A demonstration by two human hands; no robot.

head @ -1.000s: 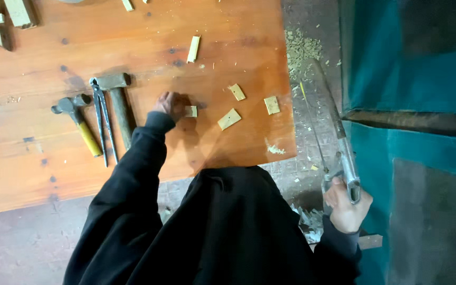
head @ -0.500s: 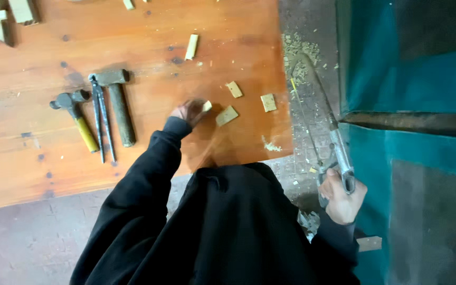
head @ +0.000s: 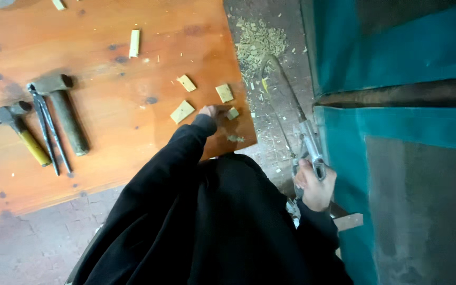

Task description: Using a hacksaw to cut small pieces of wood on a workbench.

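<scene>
Hands at the board's edge

The left hand (head: 210, 112) pinches a small wood block (head: 232, 113) near the right edge of the board (head: 106, 142). The right hand (head: 315, 184) is clenched on a hacksaw (head: 296, 124) over the sawdust-strewn floor. Two hammers (head: 62, 113) and pincers (head: 46, 126) lie well left.

Your left hand (head: 208, 112) touches a small wood block (head: 232, 113) near the bench (head: 106, 153) edge. Your right hand (head: 314, 184) grips a metal saw (head: 291, 111) over the sawdust-strewn floor (head: 259, 42). Two hammers (head: 64, 111) and pincers (head: 46, 129) lie further left.
</scene>
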